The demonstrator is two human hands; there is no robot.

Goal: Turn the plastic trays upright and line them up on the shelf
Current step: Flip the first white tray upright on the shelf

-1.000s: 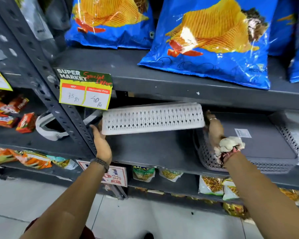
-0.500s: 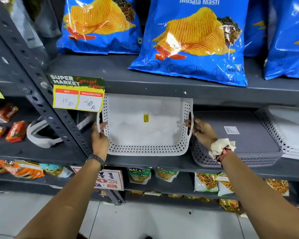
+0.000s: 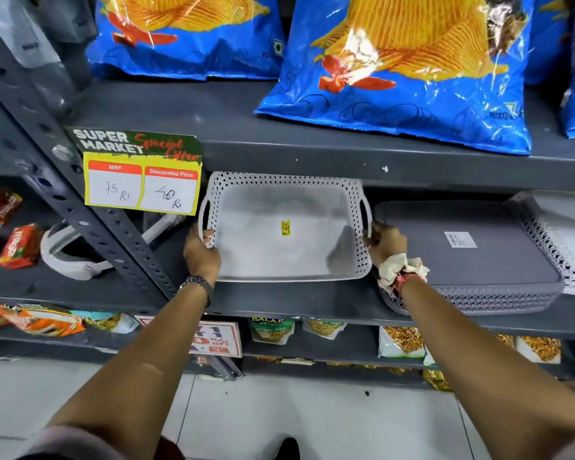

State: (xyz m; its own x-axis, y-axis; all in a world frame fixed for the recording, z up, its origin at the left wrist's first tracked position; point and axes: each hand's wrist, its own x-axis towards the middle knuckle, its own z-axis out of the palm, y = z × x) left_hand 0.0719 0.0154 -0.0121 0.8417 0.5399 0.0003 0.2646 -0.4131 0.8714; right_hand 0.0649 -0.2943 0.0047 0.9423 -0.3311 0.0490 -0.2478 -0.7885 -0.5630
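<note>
Here both hands (image 3: 201, 252) (image 3: 385, 244) grip the white lattice-walled rectangular tray (image 3: 284, 247) by its loop handles.

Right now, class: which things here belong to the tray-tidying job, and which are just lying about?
Job:
white tray, held by left hand and right hand
grey tray, upside down
shelf

Lying about:
chip bags
price sign
snack packets
white headset

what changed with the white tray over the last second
The white tray went from edge-on, perforated wall facing the camera, to open side facing out with its lower edge down near the shelf. The left hand and right hand moved onto its handles. The grey tray stayed upside down.
</note>
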